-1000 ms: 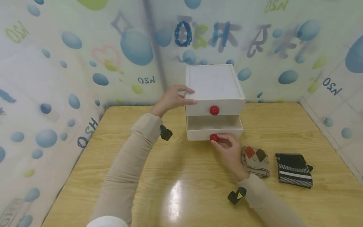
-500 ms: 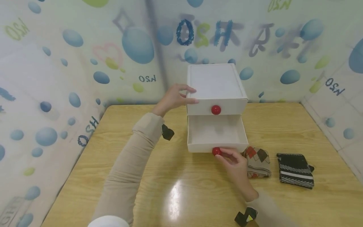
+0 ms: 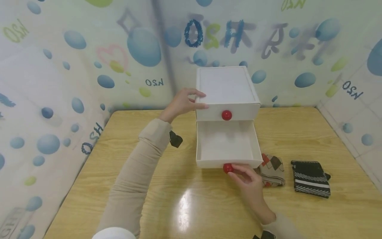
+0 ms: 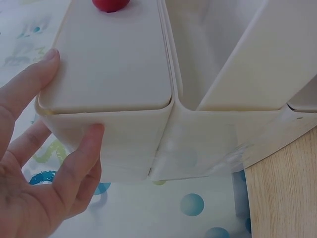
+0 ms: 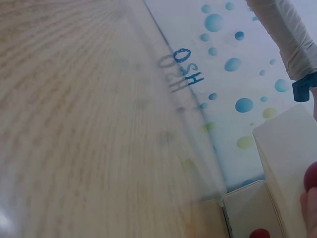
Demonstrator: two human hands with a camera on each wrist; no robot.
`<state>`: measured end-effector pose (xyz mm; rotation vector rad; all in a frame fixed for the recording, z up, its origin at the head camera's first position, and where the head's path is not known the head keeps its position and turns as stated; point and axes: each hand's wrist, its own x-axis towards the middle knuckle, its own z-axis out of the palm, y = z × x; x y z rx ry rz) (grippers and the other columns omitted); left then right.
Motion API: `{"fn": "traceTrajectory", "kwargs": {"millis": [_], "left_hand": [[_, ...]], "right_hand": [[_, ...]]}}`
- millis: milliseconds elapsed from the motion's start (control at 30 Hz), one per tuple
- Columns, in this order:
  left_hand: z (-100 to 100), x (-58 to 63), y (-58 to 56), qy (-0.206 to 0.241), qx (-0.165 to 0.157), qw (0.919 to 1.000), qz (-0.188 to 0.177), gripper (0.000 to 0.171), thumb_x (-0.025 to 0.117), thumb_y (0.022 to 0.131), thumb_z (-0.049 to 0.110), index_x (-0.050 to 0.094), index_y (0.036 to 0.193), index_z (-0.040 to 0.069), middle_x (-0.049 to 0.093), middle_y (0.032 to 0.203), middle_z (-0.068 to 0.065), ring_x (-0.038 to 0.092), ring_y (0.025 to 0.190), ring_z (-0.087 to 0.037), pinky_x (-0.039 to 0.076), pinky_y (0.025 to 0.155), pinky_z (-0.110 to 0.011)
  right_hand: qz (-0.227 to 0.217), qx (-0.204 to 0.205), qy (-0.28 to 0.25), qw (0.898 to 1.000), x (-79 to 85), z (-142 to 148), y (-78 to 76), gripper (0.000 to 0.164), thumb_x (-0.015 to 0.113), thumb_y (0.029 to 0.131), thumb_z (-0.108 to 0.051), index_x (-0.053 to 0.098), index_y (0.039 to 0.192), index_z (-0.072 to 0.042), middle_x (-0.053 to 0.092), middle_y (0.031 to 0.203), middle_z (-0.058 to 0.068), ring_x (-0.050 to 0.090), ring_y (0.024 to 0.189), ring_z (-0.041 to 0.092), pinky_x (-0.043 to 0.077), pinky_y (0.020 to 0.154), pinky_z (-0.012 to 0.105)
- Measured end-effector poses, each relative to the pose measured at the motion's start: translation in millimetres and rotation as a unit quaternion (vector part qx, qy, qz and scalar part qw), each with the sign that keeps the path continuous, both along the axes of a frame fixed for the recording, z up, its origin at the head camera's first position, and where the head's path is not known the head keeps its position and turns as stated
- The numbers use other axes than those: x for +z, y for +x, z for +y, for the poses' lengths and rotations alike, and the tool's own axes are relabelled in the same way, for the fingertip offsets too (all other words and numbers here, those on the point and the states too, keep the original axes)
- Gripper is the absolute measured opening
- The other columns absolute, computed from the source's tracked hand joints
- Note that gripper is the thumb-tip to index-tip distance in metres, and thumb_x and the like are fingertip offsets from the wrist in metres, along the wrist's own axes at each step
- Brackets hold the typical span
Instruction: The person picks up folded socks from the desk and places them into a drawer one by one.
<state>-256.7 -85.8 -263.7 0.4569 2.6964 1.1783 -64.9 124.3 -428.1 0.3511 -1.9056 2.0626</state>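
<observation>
A white drawer cabinet (image 3: 226,84) stands by the back wall. My left hand (image 3: 182,103) rests on its upper left corner, a finger on the top and the thumb lower down. The upper drawer (image 4: 109,59), with its red knob (image 3: 226,115), is closed. Beneath it the pulled-out drawer (image 3: 226,146) shows a bare inside. My right hand (image 3: 250,186) pinches that drawer's red knob (image 3: 228,168) between thumb and fingers. Another drawer front (image 5: 250,210) with a red knob shows below it in the right wrist view.
To the right lie a folded argyle-patterned cloth (image 3: 272,171), partly behind the drawer corner and right hand, and a folded black cloth with white stripes (image 3: 310,179). The wooden table (image 3: 134,199) meets a printed wall covering (image 3: 89,66) at the back.
My right hand has drawn the lower visible drawer outward toward me by its knob, so more of its inside shows. The left hand has stayed on the cabinet's corner.
</observation>
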Motion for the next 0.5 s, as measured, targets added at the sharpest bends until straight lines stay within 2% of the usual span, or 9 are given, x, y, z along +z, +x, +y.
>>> {"fn": "traceTrajectory", "kwargs": {"millis": [233, 500], "left_hand": [[-0.8, 2.0, 1.0, 0.010, -0.001, 0.9999, -0.003, 0.049, 0.075, 0.070, 0.034, 0.060, 0.113, 0.017, 0.043, 0.132, -0.001, 0.052, 0.105, -0.026, 0.048, 0.079, -0.030], [-0.1, 1.8, 0.6, 0.009, -0.002, 1.0000, -0.001, 0.048, 0.074, 0.070, 0.034, 0.061, 0.113, 0.017, 0.043, 0.132, -0.001, 0.053, 0.104, -0.024, 0.048, 0.078, -0.029]], "right_hand": [[-0.007, 0.005, -0.011, 1.000, -1.9, -1.3, 7.4, 0.028, 0.060, 0.069, 0.023, 0.060, 0.094, 0.012, 0.058, 0.095, 0.015, 0.059, 0.088, 0.012, 0.049, 0.076, 0.027], [0.024, 0.017, -0.029, 0.999, -3.1, -1.7, 8.1, 0.029, 0.058, 0.068, 0.025, 0.060, 0.094, 0.012, 0.057, 0.094, 0.016, 0.060, 0.087, 0.013, 0.049, 0.074, 0.026]]}}
